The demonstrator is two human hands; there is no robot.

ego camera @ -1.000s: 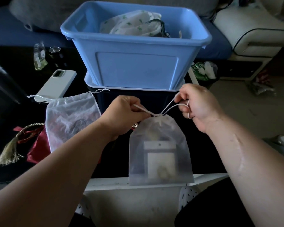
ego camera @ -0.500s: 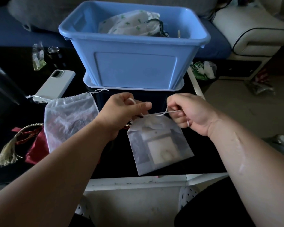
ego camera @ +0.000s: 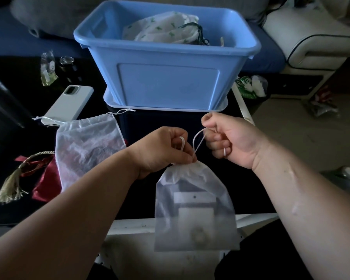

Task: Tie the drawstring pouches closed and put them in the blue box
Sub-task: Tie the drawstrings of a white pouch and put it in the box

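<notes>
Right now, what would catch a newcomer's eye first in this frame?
At centre, the left hand pinches the gathered neck of a translucent pouch while the right hand holds its white drawstring loop. Behind them stands the blue box, a printed pouch already inside.

The left hand pinched the gathered neck of the drawstring pouch, and the right hand, just to its right, held the cord in a loop. The pouch hung below the grip, over the near edge of the table. Directly behind the grip stood the box on its lid, with another pouch lying inside. Left of the grip a second pouch lay flat on the table, overlapping a tasselled pouch farther left, with a phone behind them.
</notes>
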